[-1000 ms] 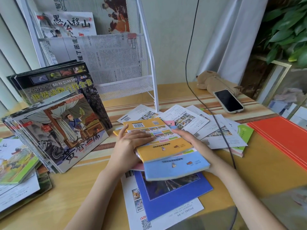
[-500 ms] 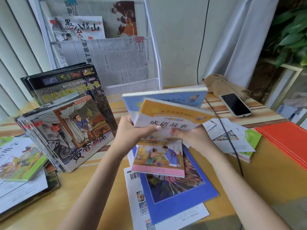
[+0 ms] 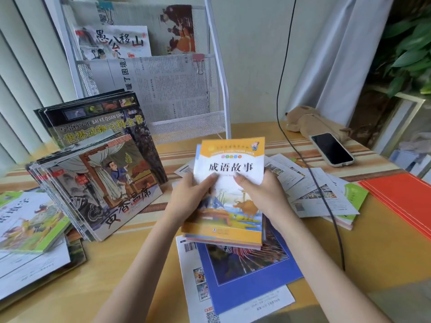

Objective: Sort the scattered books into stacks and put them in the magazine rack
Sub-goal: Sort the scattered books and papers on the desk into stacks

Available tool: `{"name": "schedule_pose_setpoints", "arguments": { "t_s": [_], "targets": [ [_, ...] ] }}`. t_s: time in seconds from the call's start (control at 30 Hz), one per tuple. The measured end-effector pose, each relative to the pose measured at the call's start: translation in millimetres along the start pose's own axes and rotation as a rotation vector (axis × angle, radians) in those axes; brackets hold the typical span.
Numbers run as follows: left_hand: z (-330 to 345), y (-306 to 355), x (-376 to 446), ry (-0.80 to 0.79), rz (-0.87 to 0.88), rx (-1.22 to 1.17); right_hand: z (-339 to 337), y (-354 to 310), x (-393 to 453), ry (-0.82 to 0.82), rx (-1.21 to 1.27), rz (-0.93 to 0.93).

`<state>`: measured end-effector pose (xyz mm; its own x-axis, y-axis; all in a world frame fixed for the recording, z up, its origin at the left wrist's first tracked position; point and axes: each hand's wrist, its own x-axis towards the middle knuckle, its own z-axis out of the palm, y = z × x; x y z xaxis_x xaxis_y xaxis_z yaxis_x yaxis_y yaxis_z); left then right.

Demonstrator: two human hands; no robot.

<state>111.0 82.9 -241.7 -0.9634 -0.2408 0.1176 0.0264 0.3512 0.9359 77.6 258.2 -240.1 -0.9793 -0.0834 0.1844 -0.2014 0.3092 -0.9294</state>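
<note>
A: What's held?
B: Small stack of books (image 3: 229, 194), orange-and-white cover on top, tilted up toward the camera. Bottom edge sits on or just above the blue book (image 3: 247, 276); can't tell which.

A: Hands?
B: Left hand (image 3: 190, 199) grips the stack's left edge, thumb across the cover. Right hand (image 3: 261, 194) grips the right edge, thumb on the cover too. Both curled round the stack.

A: Under it?
B: Blue book lies flat on the table (image 3: 373, 252), on top of a white sheet (image 3: 245, 306) with a barcode and small pictures.

A: Left side?
B: Leaning pile of picture books (image 3: 98, 190), a robed figure on the front cover. Behind it a dark-covered book (image 3: 98, 122), propped against the rack. Further left, a green-edged book (image 3: 30, 220) flat on more books.

A: Rack?
B: White wire magazine rack (image 3: 186, 129) at the back, holding newspapers (image 3: 163, 89) with a pink clip (image 3: 198, 62), and a picture book (image 3: 114, 41) in the tier above.

A: Right side?
B: Scattered booklets (image 3: 314, 194) face down, one with a green cover. Red folders (image 3: 401, 201) at the table's right edge. Phone (image 3: 332, 149) face up, just beside a brown plush toy (image 3: 310, 121). Black cable (image 3: 312, 178) runs down across the booklets.
</note>
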Motion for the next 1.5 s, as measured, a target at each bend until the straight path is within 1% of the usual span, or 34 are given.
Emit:
{"name": "schedule_pose_setpoints", "arguments": {
  "t_s": [0.03, 0.07, 0.13, 0.17, 0.23, 0.3, 0.37, 0.4, 0.47, 0.53, 0.6, 0.67, 0.73, 0.77, 0.83, 0.9, 0.93, 1.07, 1.1, 1.17, 1.2, 1.27, 1.37, 1.5],
  "targets": [
    [2, -6, 2, -0.002, -0.061, 0.148, 2, 8, 1, 0.008, -0.102, 0.054],
    [4, -17, 4, 0.0, -0.081, 0.244, 4, 15, 0, 0.015, -0.181, 0.115],
    [8, -35, 7, 0.002, -0.061, 0.253, 10, 27, -5, 0.031, -0.303, 0.222],
    [8, -37, 8, -0.006, -0.071, 0.206, 14, 30, -7, 0.037, -0.384, 0.228],
    [3, -33, 10, -0.044, -0.155, 0.011, 21, 33, -8, 0.051, -0.496, 0.205],
    [-4, -29, 14, -0.106, -0.269, -0.268, 26, 29, -9, 0.068, -0.504, 0.166],
    [-10, -27, 17, -0.1, -0.362, -0.47, 30, 25, -10, 0.083, -0.481, 0.097],
    [-14, -23, 15, -0.094, -0.399, -0.556, 31, 24, -12, 0.092, -0.439, 0.072],
    [-16, -19, 11, -0.178, -0.46, -0.739, 31, 26, -13, 0.098, -0.279, 0.087],
    [-13, -12, 3, -0.238, -0.475, -0.844, 30, 29, -13, 0.068, -0.091, 0.118],
    [-7, -13, 4, -0.231, -0.459, -0.818, 30, 31, -14, 0.036, -0.019, 0.105],
    [-2, -19, 8, -0.208, -0.481, -0.734, 24, 30, -14, 0.022, -0.048, 0.097],
    [-3, -28, 12, -0.185, -0.491, -0.638, 10, 31, -14, 0.084, -0.128, 0.059],
    [-3, -31, 13, -0.182, -0.5, -0.611, -1, 32, -15, 0.13, -0.205, 0.047],
    [-5, -33, 13, -0.191, -0.512, -0.608, -27, 38, -22, 0.199, -0.448, 0.061],
    [-5, -35, 14, -0.201, -0.512, -0.606, -52, 46, -37, 0.205, -0.666, 0.093],
    [-4, -35, 14, -0.21, -0.514, -0.608, -62, 48, -44, 0.212, -0.721, 0.104],
    [-6, -34, 13, -0.235, -0.534, -0.622, -83, 54, -53, 0.272, -0.792, 0.131],
    [-6, -35, 13, -0.242, -0.534, -0.625, -84, 54, -56, 0.275, -0.798, 0.116],
    [-6, -36, 13, -0.25, -0.537, -0.634, -87, 54, -60, 0.283, -0.781, 0.02],
    [-6, -36, 13, -0.255, -0.535, -0.638, -87, 55, -60, 0.265, -0.759, -0.036],
    [-5, -37, 14, -0.259, -0.532, -0.642, -88, 58, -52, 0.144, -0.755, -0.073],
    [-5, -36, 13, -0.27, -0.533, -0.651, -91, 74, -32, -0.022, -0.905, 0.023],
    [-5, -35, 12, -0.278, -0.528, -0.65, -106, 86, -2, -0.113, -1.091, 0.192]
  ]
}}
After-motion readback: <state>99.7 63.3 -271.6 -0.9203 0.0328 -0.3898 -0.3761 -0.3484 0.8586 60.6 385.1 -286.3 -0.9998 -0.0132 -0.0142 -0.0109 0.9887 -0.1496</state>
